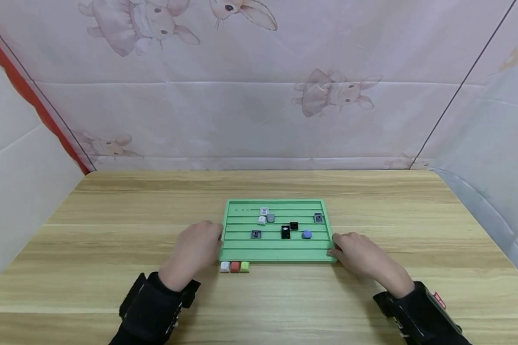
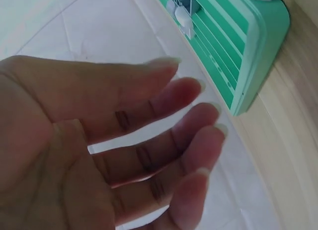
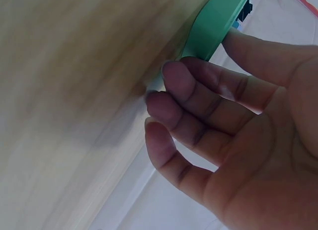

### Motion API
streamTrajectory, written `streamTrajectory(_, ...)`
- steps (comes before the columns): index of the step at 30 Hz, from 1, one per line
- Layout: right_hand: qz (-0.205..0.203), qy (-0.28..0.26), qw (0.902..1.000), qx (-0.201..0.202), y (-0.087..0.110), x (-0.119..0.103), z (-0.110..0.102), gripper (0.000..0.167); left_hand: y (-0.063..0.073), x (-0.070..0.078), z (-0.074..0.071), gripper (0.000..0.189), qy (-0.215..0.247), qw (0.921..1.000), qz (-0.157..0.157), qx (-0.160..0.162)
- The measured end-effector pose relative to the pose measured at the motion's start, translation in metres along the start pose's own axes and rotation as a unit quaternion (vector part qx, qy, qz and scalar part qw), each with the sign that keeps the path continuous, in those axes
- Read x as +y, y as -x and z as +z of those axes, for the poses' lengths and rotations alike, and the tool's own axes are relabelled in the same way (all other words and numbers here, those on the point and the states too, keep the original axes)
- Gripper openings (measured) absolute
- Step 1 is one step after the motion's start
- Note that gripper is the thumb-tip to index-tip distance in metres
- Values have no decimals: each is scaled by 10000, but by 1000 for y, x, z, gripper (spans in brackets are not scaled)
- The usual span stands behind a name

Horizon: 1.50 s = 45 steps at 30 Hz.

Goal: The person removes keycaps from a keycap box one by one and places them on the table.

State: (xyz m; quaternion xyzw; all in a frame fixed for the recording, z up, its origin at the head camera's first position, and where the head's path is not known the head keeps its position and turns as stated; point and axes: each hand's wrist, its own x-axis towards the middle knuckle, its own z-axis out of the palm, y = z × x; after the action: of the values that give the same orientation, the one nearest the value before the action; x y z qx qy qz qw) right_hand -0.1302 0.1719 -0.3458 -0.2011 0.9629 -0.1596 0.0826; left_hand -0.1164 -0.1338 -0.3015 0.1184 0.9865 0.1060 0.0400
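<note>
A shallow green tray (image 1: 241,242) with raised ridges lies flat on the table. Small keycap-like pieces are scattered on it: a white one (image 1: 262,220), a purple-blue one (image 1: 307,234), a black one (image 1: 286,232) and several more. My right hand (image 1: 364,256) pinches the tray's right front corner; in the right wrist view the thumb (image 3: 253,51) lies at its rim and the index finger against its side. My left hand (image 1: 197,247) is beside the tray's left edge. Its loosely bent fingers (image 2: 196,140) appear apart from the tray in the left wrist view and hold nothing.
White (image 1: 225,267), red (image 1: 235,267) and yellow-green (image 1: 244,267) keycap-like pieces sit in a row against the tray's front left edge. The wooden table (image 1: 112,206) meets a printed cloth backdrop (image 1: 241,124) at the back, with cloth on both sides.
</note>
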Motion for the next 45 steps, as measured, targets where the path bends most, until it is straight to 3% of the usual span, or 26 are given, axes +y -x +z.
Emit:
streamTrajectory(9,12,15,10000,-3,0,0,0,20,-2,-5,-1,6,-112,9995,-163,247)
streamTrajectory(23,13,19,10000,-9,1,0,-1,20,-7,-6,-2,19,66,9993,-374,7)
streamTrajectory(32,12,1,10000,-27,2,0,0,21,-19,8,0,9,149,9988,-420,-219)
streamTrajectory(45,81,31,9999,-65,-1,-1,-1,21,-38,33,3,13,115,9987,-126,-483)
